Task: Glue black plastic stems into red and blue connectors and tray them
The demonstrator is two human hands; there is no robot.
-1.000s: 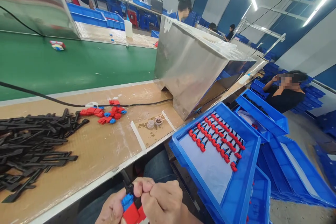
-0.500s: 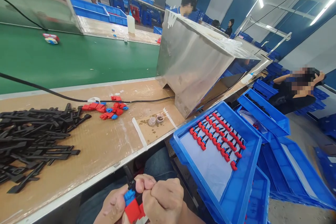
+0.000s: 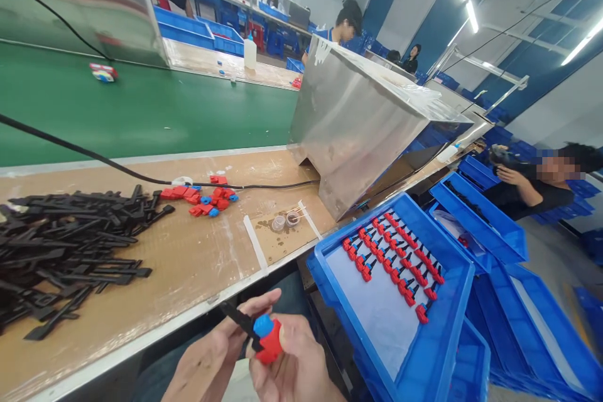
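The right hand (image 3: 301, 355) is clamped, thumb and fingers, on the red end of a piece (image 3: 269, 345) just off the desk's (image 3: 188, 257) front edge; the left hand (image 3: 211, 352) lies open beside it — whether it touches, I cannot tell. A blue tray (image 3: 443, 342) by that edge holds rows of similar pieces (image 3: 406, 289) toward its far end, on a white sheet (image 3: 372, 326). Near the desk's front edge stand two cups (image 3: 279, 223), sticks (image 3: 296, 211) resting on one.
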